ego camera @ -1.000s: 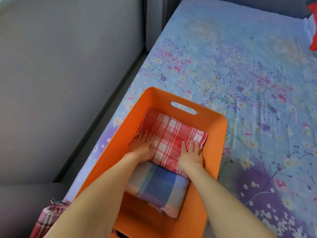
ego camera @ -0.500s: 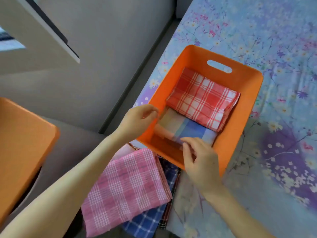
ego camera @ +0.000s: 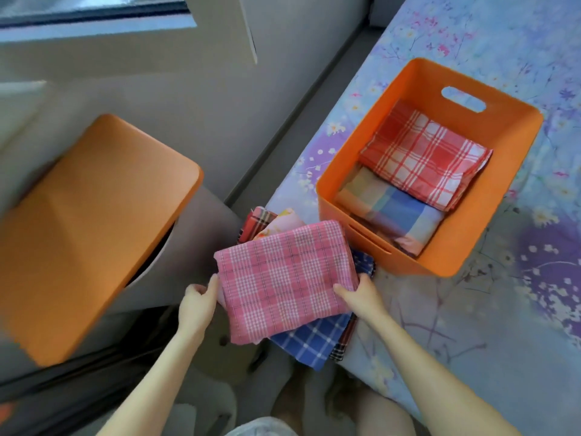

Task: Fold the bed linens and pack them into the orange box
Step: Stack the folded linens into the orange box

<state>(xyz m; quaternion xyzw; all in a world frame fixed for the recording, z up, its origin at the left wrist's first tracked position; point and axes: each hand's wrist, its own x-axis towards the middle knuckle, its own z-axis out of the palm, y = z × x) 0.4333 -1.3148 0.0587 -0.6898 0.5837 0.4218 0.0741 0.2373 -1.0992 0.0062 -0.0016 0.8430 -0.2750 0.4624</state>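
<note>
The pink checked cloth (ego camera: 284, 278) covers most of the pile beneath it. Only a corner of a blue checked cloth (ego camera: 311, 344), a bit of red tartan (ego camera: 257, 220) and a floral scrap (ego camera: 283, 220) show. The left hand (ego camera: 196, 305) and the right hand (ego camera: 361, 295) grip its sides, their fingers out of sight beneath it. In the orange box (ego camera: 503, 196), the red checked linen (ego camera: 421, 155) hides the far part of the blue plaid linen (ego camera: 396, 215). The orange-topped object (ego camera: 94, 221) on the left is blurred and cut by the picture's edge.

Both hands: left hand (ego camera: 197, 302), right hand (ego camera: 361, 295) grip pink checked cloth (ego camera: 284, 280) beside orange box (ego camera: 355, 171).
</note>
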